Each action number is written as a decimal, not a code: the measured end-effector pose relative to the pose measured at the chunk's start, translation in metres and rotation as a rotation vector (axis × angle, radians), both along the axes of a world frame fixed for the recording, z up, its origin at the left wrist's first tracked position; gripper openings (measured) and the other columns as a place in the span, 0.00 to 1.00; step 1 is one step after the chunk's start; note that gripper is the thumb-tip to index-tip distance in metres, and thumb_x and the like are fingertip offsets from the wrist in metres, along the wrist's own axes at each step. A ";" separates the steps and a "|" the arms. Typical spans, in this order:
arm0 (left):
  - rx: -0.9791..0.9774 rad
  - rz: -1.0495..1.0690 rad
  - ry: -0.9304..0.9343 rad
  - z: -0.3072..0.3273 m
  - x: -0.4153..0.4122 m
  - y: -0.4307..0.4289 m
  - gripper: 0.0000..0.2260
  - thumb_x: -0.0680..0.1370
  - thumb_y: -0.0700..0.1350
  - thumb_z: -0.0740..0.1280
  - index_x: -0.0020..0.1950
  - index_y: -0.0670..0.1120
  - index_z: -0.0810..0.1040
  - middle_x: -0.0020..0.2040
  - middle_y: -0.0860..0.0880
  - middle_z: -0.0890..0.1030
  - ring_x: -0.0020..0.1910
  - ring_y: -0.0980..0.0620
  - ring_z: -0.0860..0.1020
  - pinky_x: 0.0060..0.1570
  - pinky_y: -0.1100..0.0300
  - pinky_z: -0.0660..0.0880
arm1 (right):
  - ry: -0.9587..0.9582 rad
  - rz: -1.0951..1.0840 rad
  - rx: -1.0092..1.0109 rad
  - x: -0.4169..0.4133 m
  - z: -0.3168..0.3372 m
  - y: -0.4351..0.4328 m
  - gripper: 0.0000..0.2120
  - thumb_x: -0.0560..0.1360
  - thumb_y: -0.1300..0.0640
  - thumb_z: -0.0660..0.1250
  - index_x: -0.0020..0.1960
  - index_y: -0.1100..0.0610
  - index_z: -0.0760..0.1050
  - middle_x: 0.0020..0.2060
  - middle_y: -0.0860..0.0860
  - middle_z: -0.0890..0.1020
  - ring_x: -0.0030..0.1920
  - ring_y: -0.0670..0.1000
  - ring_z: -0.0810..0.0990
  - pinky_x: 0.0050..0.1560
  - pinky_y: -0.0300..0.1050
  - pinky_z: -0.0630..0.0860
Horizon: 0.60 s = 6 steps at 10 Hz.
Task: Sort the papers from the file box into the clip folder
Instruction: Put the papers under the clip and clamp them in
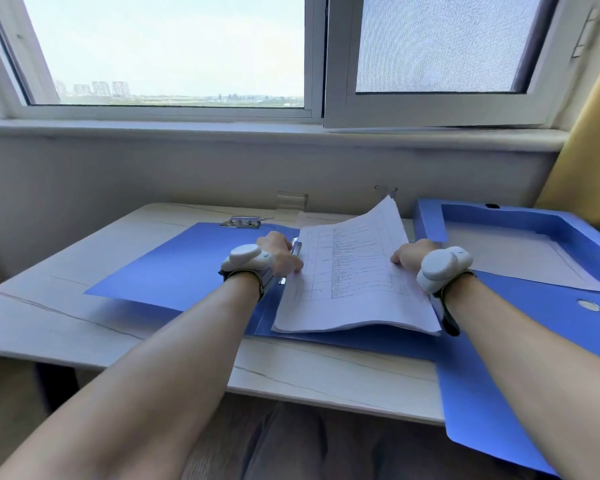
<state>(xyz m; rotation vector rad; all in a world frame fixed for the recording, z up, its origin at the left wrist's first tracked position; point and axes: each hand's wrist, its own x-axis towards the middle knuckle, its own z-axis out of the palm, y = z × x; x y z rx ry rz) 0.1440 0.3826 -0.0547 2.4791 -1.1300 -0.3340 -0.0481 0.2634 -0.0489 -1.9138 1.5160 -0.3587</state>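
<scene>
A blue clip folder (174, 268) lies open on the desk, its metal spine clip (293, 252) running down the middle. A stack of printed papers (354, 282) rests on the folder's right half, with its far right corner curled upward. My left hand (279, 252) presses on the papers' left edge beside the spine clip. My right hand (411, 254) grips the stack's right edge. The blue file box (430, 220) lies open at the right, with more white sheets (520, 261) inside it.
A second metal clip (241, 222) sits at the top edge of the folder's left cover. The file box lid (482, 393) hangs over the desk's front edge at the right. Behind the desk (49, 306) are a wall and a window sill; a yellow curtain (589, 140) hangs far right.
</scene>
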 end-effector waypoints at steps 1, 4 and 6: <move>-0.005 0.019 -0.007 -0.001 0.000 0.001 0.18 0.72 0.43 0.73 0.32 0.52 0.63 0.33 0.53 0.68 0.45 0.50 0.72 0.33 0.66 0.66 | 0.020 0.020 -0.021 0.004 -0.004 -0.002 0.19 0.78 0.61 0.60 0.66 0.67 0.71 0.62 0.60 0.76 0.60 0.58 0.74 0.29 0.34 0.60; -0.004 0.025 0.007 -0.003 0.001 0.003 0.21 0.72 0.41 0.72 0.65 0.45 0.76 0.58 0.45 0.81 0.50 0.48 0.79 0.51 0.59 0.76 | -0.077 -0.024 -0.024 0.001 -0.011 -0.004 0.06 0.77 0.63 0.62 0.44 0.64 0.67 0.46 0.56 0.71 0.42 0.54 0.72 0.36 0.40 0.67; 0.000 0.036 0.023 -0.003 0.015 -0.003 0.22 0.71 0.41 0.72 0.65 0.48 0.77 0.51 0.47 0.81 0.45 0.48 0.78 0.46 0.61 0.75 | -0.177 -0.025 0.025 0.016 -0.016 -0.007 0.04 0.77 0.64 0.62 0.50 0.65 0.71 0.41 0.56 0.75 0.39 0.55 0.75 0.31 0.35 0.73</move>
